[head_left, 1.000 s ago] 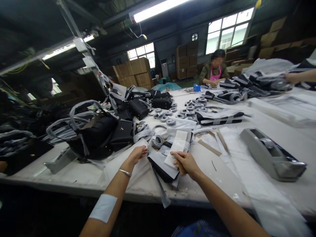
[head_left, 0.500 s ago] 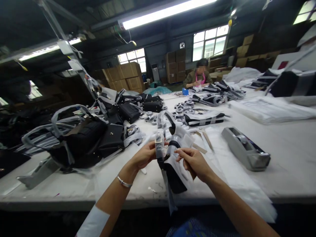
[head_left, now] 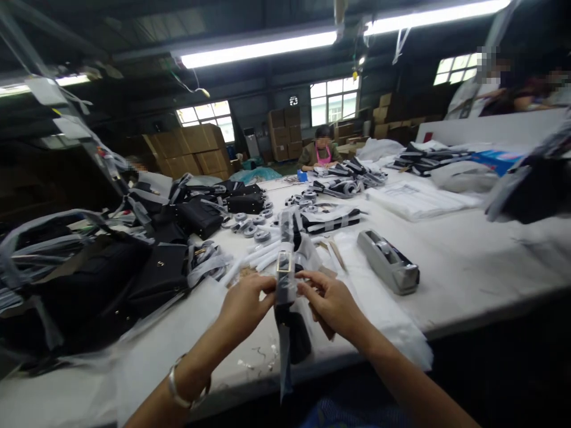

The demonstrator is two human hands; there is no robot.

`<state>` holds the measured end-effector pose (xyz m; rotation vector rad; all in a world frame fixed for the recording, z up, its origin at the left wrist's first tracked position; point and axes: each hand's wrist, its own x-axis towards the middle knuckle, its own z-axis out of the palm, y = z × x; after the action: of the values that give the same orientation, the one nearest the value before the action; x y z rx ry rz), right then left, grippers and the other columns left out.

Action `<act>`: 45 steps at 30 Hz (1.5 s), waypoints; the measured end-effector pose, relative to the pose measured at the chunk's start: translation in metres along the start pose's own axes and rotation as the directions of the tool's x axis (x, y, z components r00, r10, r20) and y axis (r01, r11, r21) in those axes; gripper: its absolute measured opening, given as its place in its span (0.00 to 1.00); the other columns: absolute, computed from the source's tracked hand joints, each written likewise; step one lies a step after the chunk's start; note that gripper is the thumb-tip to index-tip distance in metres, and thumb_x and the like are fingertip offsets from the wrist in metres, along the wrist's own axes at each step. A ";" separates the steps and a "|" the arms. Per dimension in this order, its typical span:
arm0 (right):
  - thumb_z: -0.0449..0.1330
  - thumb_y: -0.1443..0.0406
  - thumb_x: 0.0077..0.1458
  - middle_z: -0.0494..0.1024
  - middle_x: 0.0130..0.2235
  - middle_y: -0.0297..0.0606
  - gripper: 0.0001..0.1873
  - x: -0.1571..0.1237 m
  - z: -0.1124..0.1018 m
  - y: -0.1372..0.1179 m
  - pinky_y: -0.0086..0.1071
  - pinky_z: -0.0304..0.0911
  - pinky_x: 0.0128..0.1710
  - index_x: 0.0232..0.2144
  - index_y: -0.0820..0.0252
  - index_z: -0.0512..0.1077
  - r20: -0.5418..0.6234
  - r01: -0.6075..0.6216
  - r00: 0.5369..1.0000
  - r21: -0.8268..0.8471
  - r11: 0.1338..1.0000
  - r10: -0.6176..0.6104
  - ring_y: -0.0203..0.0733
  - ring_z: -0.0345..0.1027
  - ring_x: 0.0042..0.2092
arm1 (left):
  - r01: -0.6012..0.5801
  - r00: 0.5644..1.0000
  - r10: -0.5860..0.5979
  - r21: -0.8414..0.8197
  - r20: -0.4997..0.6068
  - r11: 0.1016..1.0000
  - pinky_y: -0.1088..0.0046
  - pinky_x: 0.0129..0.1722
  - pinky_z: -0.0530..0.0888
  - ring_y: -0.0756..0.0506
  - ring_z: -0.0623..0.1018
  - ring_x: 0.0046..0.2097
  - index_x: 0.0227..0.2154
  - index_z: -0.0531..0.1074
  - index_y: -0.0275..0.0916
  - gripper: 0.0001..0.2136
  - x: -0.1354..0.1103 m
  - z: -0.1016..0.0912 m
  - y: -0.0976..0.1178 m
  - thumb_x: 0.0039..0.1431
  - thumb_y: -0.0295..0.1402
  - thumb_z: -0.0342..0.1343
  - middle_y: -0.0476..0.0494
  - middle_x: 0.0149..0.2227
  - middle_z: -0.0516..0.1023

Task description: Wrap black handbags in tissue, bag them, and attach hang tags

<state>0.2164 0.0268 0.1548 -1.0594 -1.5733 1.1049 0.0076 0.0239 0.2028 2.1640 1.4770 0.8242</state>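
Observation:
Both of my hands hold a black strap piece (head_left: 291, 321) partly wrapped in white tissue, raised above the near edge of the white table (head_left: 468, 261). My left hand (head_left: 244, 306) pinches it from the left, just below a small gold buckle (head_left: 282, 262). My right hand (head_left: 331, 303) grips it from the right. The strap's lower end hangs down past the table edge.
Black handbags (head_left: 147, 270) with wrapped handles fill the table's left side. A grey tape dispenser (head_left: 389, 261) sits right of my hands. Wrapped coils (head_left: 250, 224), folded straps (head_left: 330, 220) and white paper sheets (head_left: 414, 199) lie further back. A person in pink (head_left: 322, 151) sits at the far end.
My hands picked the wrapped strap piece off the table and lifted it closer to me, now gripping it near the buckle. The view has swung to the right.

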 end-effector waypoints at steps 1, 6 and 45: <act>0.61 0.54 0.58 0.81 0.38 0.37 0.19 -0.004 0.000 0.001 0.25 0.57 0.17 0.50 0.55 0.74 -0.034 0.007 0.999 0.032 0.999 -0.006 0.29 0.63 0.18 | 0.015 1.000 -0.014 -0.020 0.014 1.000 0.73 0.35 0.67 0.44 0.74 0.36 0.28 0.80 0.42 0.08 -0.005 -0.003 0.000 0.57 0.40 0.60 0.47 0.30 0.79; 0.67 0.56 0.53 0.81 0.37 0.35 0.22 -0.025 0.003 0.006 0.24 0.63 0.27 0.49 0.56 0.73 0.014 -0.092 0.995 0.414 0.906 0.094 0.31 0.70 0.28 | 0.246 0.968 -0.234 -0.518 0.091 0.819 0.74 0.39 0.69 0.47 0.74 0.35 0.26 0.76 0.39 0.15 -0.028 -0.004 0.001 0.59 0.46 0.59 0.47 0.29 0.76; 0.61 0.60 0.61 0.83 0.41 0.34 0.12 -0.009 -0.017 -0.035 0.37 0.65 0.40 0.45 0.48 0.80 0.131 0.264 0.960 -0.120 0.957 -0.248 0.47 0.76 0.39 | -0.077 0.954 -0.070 -0.462 -0.293 0.883 0.68 0.47 0.79 0.41 0.80 0.49 0.44 0.79 0.43 0.12 -0.024 0.043 0.036 0.57 0.34 0.63 0.44 0.47 0.81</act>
<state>0.2303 0.0136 0.1899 -0.8607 -1.8421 0.9043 0.0545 -0.0114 0.1868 1.7287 1.2322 1.4039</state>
